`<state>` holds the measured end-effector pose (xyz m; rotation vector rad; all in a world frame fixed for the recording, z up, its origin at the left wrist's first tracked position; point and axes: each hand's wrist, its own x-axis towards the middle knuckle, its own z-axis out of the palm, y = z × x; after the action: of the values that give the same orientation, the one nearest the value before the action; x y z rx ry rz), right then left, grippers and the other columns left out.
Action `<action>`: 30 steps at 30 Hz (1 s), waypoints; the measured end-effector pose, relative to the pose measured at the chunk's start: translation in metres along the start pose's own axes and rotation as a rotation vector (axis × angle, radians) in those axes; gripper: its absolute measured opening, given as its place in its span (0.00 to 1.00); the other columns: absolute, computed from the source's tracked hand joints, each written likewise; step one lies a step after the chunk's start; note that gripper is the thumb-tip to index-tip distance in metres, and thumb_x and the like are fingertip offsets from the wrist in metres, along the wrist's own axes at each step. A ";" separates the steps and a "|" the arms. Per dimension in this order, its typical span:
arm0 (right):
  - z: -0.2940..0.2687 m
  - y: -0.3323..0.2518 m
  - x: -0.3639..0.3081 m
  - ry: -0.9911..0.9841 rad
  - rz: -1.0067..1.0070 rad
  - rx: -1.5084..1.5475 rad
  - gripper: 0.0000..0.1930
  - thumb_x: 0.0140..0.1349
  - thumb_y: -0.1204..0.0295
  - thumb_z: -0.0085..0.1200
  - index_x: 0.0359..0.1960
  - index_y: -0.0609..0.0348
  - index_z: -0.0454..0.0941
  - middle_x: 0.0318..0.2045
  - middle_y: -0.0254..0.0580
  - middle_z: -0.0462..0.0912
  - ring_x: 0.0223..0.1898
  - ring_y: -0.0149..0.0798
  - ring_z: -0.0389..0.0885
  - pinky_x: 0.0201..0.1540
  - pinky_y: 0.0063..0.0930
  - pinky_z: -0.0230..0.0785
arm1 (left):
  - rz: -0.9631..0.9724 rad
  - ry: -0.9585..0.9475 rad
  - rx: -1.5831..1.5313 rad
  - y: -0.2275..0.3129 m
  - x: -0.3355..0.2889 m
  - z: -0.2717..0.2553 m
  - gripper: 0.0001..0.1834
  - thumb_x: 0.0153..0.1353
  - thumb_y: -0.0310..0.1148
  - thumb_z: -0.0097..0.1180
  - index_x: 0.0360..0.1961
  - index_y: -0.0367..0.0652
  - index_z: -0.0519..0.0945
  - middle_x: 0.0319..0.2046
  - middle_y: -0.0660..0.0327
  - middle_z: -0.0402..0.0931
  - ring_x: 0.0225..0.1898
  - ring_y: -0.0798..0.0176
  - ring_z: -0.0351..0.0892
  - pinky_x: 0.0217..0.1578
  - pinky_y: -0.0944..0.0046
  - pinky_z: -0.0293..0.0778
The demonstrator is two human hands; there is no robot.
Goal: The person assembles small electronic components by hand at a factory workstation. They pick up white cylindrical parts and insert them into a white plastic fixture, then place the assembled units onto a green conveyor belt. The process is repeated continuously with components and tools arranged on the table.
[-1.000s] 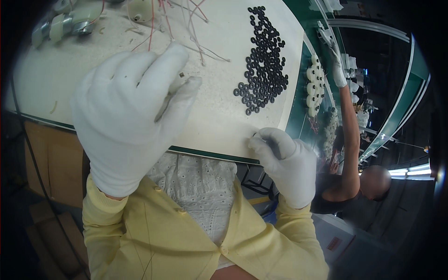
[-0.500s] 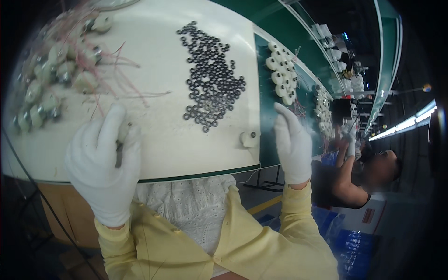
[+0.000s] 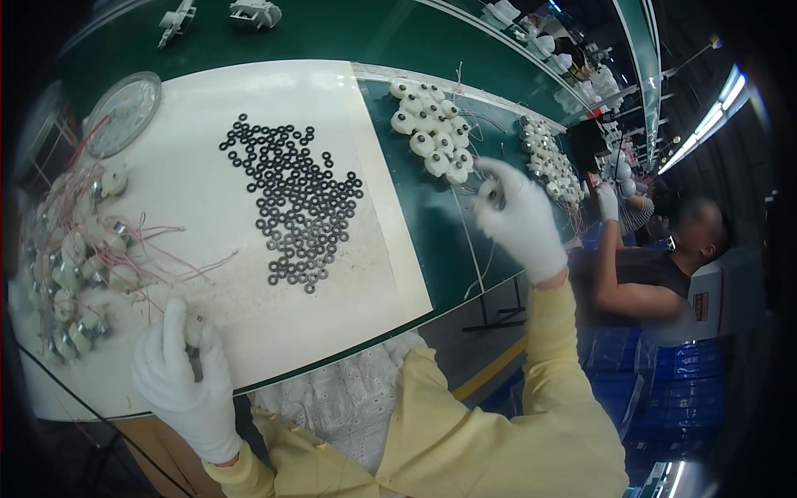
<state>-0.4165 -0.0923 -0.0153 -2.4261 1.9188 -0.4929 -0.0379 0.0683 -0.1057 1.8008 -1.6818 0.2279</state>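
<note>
Pinching a part [image 3: 193,334], the left hand [image 3: 184,378] points its pale end forward, axis half-hidden.

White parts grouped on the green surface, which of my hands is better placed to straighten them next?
Your right hand, I'd say: its fingertips are close beside the white parts. Your left hand is farther off, near the white table's front edge, and holds a pale part.
</note>
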 end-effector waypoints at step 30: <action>0.040 -0.106 -0.073 -0.141 -0.472 1.044 0.32 0.64 0.70 0.64 0.68 0.67 0.70 0.40 0.54 0.86 0.32 0.50 0.84 0.38 0.36 0.77 | -0.037 0.142 -0.163 0.032 -0.011 -0.016 0.34 0.50 0.26 0.74 0.61 0.38 0.78 0.50 0.52 0.79 0.49 0.49 0.78 0.51 0.52 0.73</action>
<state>-0.3204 -0.0040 -0.0494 -2.0157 0.6670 -0.9747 -0.0648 0.0871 -0.0885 1.6541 -1.5221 0.1923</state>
